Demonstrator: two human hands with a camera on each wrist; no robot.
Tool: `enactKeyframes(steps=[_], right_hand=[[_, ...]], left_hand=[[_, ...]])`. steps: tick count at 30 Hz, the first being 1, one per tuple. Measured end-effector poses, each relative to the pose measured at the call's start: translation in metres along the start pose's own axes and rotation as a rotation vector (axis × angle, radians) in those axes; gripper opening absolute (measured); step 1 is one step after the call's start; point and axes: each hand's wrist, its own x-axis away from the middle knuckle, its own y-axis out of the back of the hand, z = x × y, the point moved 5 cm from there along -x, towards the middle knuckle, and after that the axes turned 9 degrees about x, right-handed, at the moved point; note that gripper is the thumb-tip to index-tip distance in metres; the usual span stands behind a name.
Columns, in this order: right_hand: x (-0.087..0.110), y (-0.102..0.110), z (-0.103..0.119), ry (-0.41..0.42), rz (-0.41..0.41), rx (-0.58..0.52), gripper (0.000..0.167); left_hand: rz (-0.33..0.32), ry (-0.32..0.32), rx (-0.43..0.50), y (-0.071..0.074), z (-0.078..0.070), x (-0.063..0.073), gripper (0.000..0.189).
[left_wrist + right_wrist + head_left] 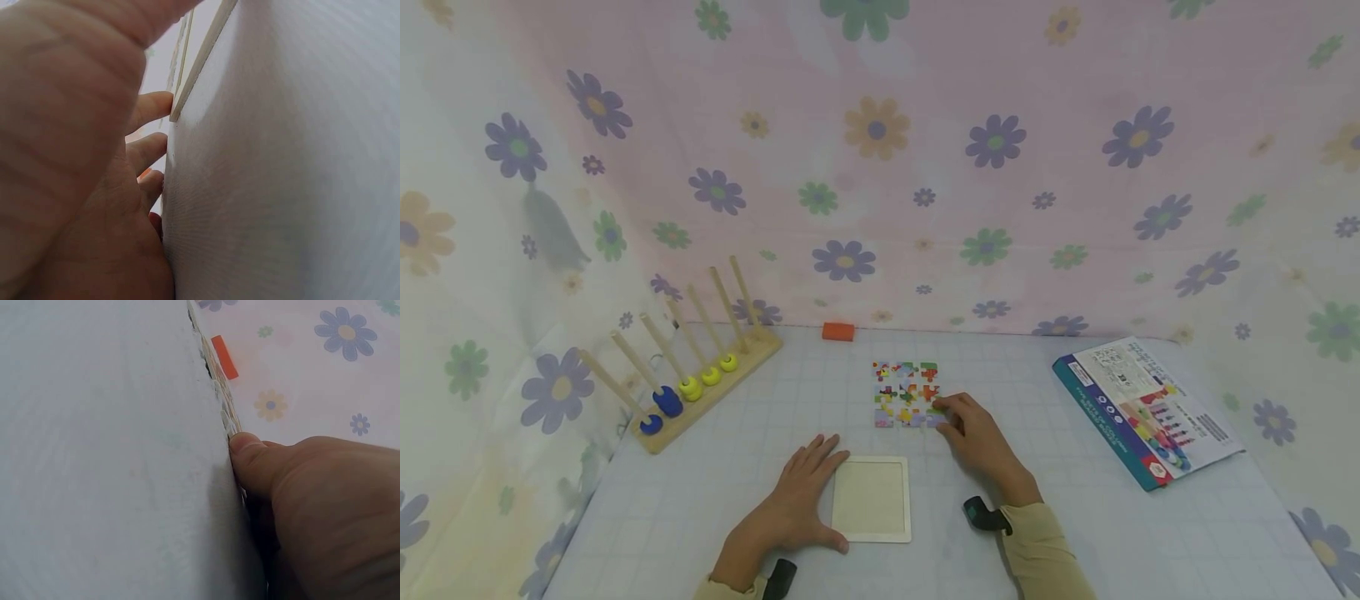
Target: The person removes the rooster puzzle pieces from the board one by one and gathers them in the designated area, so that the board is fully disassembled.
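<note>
My left hand [801, 496] rests spread on the table, with its index fingertip and thumb at the left side of an empty square wooden puzzle tray [871, 500]. In the left wrist view, the index fingertip touches a corner of the tray [203, 59]. Beyond the tray lie colourful jigsaw puzzle pieces [907, 392] in a three-by-three square. The thumb and index finger of my right hand [981, 442] pinch the piece at its near right corner. In the right wrist view, the thumb [250, 456] meets the edge of the thin pieces [224, 400].
A wooden peg stand [722, 392] with yellow and blue beads is at the left. An orange block [838, 332] lies by the back edge. A printed box [1146, 412] lies at the right. Flowered cloth [925, 183] hangs behind the white table.
</note>
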Motion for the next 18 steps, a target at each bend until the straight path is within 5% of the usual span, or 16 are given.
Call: enactKeyframes(steps=[13, 18], right_hand=[[0.005, 0.002, -0.008, -0.019, -0.022, -0.041, 0.038], [0.019, 0.008, -0.014, -0.074, -0.081, -0.071, 0.037]], left_hand=[[0.009, -0.003, 0.002, -0.002, 0.002, -0.002, 0.126], [-0.022, 0.037, 0.083, 0.0, 0.004, -0.002, 0.116]])
